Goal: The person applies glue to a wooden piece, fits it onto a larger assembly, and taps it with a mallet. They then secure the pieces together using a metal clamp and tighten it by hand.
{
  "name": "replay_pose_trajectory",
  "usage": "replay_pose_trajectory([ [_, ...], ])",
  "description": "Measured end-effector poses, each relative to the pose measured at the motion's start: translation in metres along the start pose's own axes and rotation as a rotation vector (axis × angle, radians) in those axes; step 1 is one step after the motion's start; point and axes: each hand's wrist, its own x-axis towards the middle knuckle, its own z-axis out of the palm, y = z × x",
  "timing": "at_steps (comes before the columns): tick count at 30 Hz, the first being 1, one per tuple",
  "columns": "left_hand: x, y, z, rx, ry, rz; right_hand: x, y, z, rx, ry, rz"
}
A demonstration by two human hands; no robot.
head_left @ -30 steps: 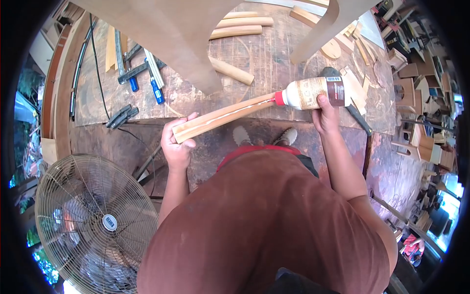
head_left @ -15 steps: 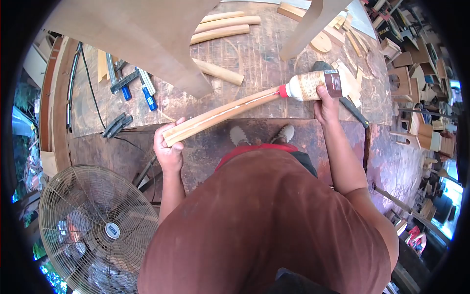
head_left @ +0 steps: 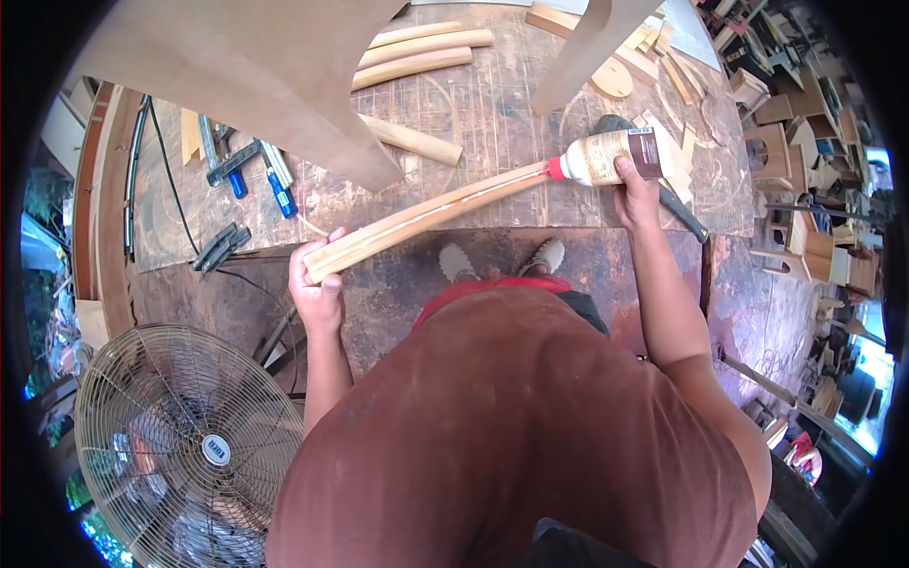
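Note:
My left hand (head_left: 319, 289) is wrapped round the near left end of a long, slightly curved wooden piece (head_left: 407, 231). A white line of glue runs along its upper face. In my right hand (head_left: 636, 194) is a glue bottle (head_left: 606, 158), white with a brown label, tipped on its side. Its red cap (head_left: 555, 168) points left, right at the far end of the wooden piece. Both hands are over the front edge of the workbench (head_left: 511, 204).
Rounded wooden pieces (head_left: 426, 59) lie at the back of the bench. Clamps with blue handles (head_left: 281, 193) and a black clip (head_left: 222, 248) sit at left. A hammer-like tool (head_left: 684, 216) lies by the bottle. A caged fan (head_left: 189, 445) stands at lower left; large wooden panels (head_left: 256, 85) rise in front.
The bottle tip has shifted slightly right and up, reaching the wooden piece's far end. The piece and my left hand have shifted slightly left; both hands keep their hold.

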Motion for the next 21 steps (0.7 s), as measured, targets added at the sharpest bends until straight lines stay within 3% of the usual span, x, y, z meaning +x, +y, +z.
replay_pose_trajectory([
  [18,-0.005,-0.031,-0.028,-0.093,-0.045,-0.083,0.006,-0.009,-0.001,-0.132,-0.019,-0.027],
  [21,-0.005,-0.031,-0.025,-0.101,0.023,-0.11,0.006,-0.009,0.0,-0.121,-0.018,-0.03],
])
